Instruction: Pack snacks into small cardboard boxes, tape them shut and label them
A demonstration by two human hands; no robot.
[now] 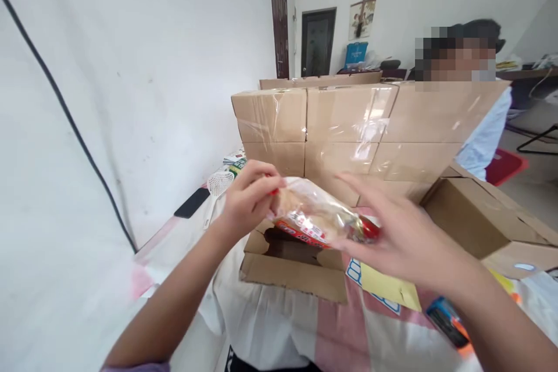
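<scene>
My left hand (pixel 249 200) pinches one end of a clear plastic snack packet (pixel 318 215) with red print and pale contents. My right hand (pixel 399 232) holds the packet's other end, thumb under it and fingers stretched forward above it. Both hands hold the packet over a small open cardboard box (pixel 288 273) on a table with a white and pink cloth (pixel 270 325). The inside of the box is dark and I cannot make out what lies in it.
A wall of taped cardboard cartons (pixel 349 122) stands behind the box, a person (pixel 483 128) seated beyond it. Another open carton (pixel 479 221) sits right. A yellow paper (pixel 387 288), a black phone (pixel 192 202) and a white slotted scoop (pixel 218 185) lie on the cloth. White wall left.
</scene>
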